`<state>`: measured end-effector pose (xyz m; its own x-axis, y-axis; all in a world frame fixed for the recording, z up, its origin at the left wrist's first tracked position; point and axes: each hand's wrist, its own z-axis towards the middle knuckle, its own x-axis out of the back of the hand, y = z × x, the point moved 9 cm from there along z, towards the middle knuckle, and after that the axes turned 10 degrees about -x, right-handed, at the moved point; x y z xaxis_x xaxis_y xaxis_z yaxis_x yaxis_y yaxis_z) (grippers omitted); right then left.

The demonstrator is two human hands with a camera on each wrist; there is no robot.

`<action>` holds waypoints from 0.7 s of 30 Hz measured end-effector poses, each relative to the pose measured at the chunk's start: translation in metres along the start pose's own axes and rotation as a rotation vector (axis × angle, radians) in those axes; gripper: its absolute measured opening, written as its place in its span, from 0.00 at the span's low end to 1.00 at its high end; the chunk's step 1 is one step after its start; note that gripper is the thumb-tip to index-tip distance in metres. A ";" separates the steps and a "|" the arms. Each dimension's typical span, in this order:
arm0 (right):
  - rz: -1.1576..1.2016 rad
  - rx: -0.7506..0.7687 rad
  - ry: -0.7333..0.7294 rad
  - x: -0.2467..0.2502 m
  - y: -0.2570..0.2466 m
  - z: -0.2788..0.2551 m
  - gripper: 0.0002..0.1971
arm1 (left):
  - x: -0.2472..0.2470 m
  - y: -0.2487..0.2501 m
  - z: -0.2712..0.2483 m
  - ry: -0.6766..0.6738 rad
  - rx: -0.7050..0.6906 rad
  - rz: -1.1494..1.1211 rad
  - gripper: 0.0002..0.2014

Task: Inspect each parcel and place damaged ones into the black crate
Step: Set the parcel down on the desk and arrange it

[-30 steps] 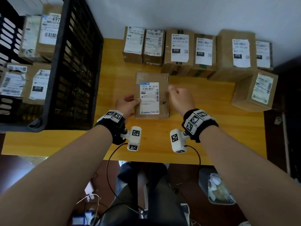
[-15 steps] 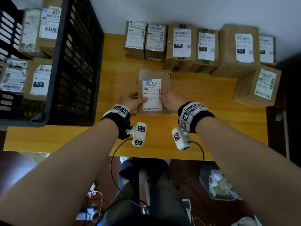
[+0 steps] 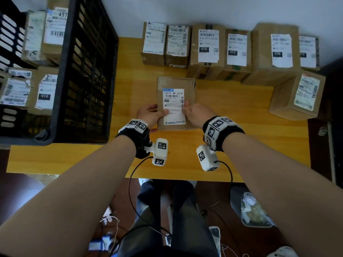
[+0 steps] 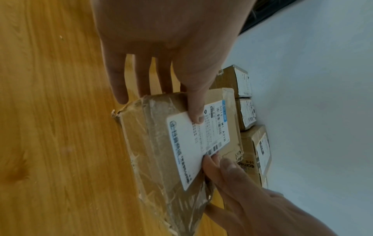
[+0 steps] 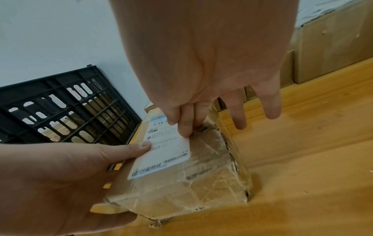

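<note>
On your far left: the black crate (image 3: 87,71) stands on the table (image 3: 74,158) with several labelled boxes already inside; its near wall is well apart from the parcel you hold, so any transfer runs leftward.
Left hand: your left hand (image 3: 150,115) grips the parcel's left edge, thumb on top over the label's left margin, the other fingers going under or beside the box.
Parcel: the parcel (image 3: 176,102) sits at the table's middle, straight ahead of you and between both hands; its long axis runs away from you, toward the wall, label (image 3: 174,106) facing up. Its near corners look crumpled and the tape is wrinkled, so you may judge it damaged.
Right hand: your right hand (image 3: 196,114) pinches the right edge of the label with thumb and first fingers; the last two fingers hang free beside the box.
Nearer hand: your left hand lies on the crate's side, so it would lead a leftward carry.
On your right: a row of boxes (image 3: 230,47) lines the wall, one more standing apart.
</note>
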<state>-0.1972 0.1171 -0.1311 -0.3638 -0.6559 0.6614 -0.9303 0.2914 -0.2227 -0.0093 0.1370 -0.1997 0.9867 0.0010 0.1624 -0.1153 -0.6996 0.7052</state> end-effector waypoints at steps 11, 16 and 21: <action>0.152 -0.018 0.036 0.011 0.008 -0.004 0.21 | -0.001 0.000 -0.005 0.007 -0.010 -0.049 0.29; 0.763 -0.122 0.295 0.041 0.037 -0.005 0.14 | 0.000 -0.002 -0.008 -0.007 -0.014 -0.070 0.35; 0.880 -0.230 0.265 0.025 0.043 -0.008 0.20 | -0.009 0.008 -0.008 -0.014 -0.063 -0.097 0.30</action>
<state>-0.2460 0.1186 -0.1187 -0.8817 0.0359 0.4704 -0.2844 0.7550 -0.5908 -0.0196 0.1374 -0.1900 0.9951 0.0563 0.0816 -0.0255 -0.6501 0.7594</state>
